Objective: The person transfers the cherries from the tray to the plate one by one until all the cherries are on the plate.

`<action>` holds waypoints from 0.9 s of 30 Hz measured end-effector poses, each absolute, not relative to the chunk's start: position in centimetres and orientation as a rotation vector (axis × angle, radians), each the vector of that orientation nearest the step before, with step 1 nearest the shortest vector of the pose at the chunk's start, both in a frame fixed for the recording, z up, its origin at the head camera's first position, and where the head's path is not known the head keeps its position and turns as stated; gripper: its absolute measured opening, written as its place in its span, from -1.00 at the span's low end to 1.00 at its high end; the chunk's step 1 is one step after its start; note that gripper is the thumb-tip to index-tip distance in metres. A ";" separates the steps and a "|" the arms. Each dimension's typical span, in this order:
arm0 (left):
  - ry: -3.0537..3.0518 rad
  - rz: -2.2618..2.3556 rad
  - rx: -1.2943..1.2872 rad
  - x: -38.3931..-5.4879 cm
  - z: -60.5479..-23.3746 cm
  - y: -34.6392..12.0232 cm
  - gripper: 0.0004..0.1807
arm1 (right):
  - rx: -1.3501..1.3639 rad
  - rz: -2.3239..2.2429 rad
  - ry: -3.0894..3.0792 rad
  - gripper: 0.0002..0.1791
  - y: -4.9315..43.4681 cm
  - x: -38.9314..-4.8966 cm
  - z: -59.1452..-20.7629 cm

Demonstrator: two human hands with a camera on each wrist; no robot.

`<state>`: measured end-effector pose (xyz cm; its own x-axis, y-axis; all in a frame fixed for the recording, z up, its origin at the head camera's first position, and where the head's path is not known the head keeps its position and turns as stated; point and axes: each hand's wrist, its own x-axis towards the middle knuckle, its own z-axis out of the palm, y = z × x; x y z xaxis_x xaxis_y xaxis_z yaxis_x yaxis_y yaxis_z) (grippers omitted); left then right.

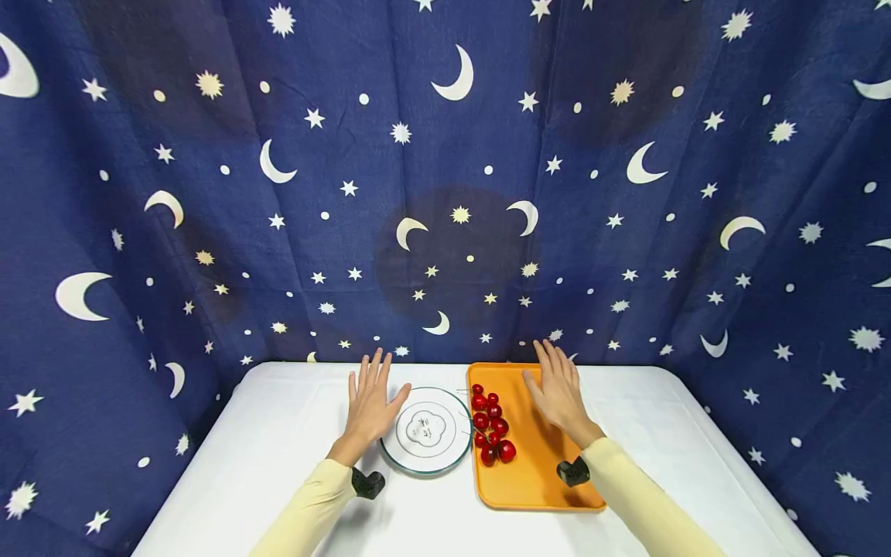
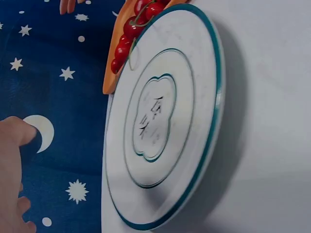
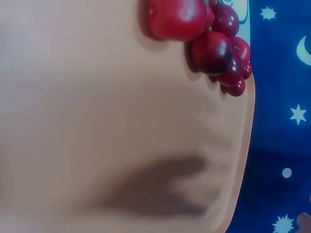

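Fingers spread, my left hand (image 1: 370, 410) hovers at the left side of a white plate (image 1: 426, 456) with a green rim and a flower-shaped mark in its middle. In the left wrist view the plate (image 2: 160, 204) fills the centre, and part of the left hand (image 2: 10, 174) shows at the edge. My right hand (image 1: 559, 394) is held over the right part of an orange tray (image 1: 515, 491), holding nothing, its fingers extended. Red cherries (image 1: 500, 426) lie along the tray's left side, some with stems reaching over the plate's edge. The right wrist view shows the cherries (image 3: 214, 51) and the hand's shadow on the tray.
A white cloth-covered table (image 1: 278, 433) carries the plate and tray side by side. Behind it hangs a dark blue curtain (image 1: 445, 155) with moons and stars, also enclosing both sides. A black wrist camera (image 1: 367, 483) is strapped at the left wrist, another (image 1: 573, 471) at the right.
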<state>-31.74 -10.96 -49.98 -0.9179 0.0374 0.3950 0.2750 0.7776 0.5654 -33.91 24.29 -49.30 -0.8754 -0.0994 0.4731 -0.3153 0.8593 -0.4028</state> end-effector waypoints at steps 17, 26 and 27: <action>-2.744 -1.009 -0.228 -30.6 -52.6 -10.5 -0.25 | 0.320 0.627 -2.746 -0.34 22.3 -33.4 -50.1; -2.641 -1.036 -0.083 -30.5 -54.3 -10.4 -0.32 | 0.359 0.656 -2.746 -0.35 21.2 -33.6 -50.8; -2.633 -1.032 -0.058 -30.5 -54.5 -10.4 -0.34 | 0.361 0.662 -2.753 -0.35 21.0 -33.6 -50.9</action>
<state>-30.47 -10.43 -54.51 -0.9505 -0.0748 0.3016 0.1500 0.7395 0.6562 -33.55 21.00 -50.88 -0.9277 -0.1735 0.3307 -0.3049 0.8631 -0.4026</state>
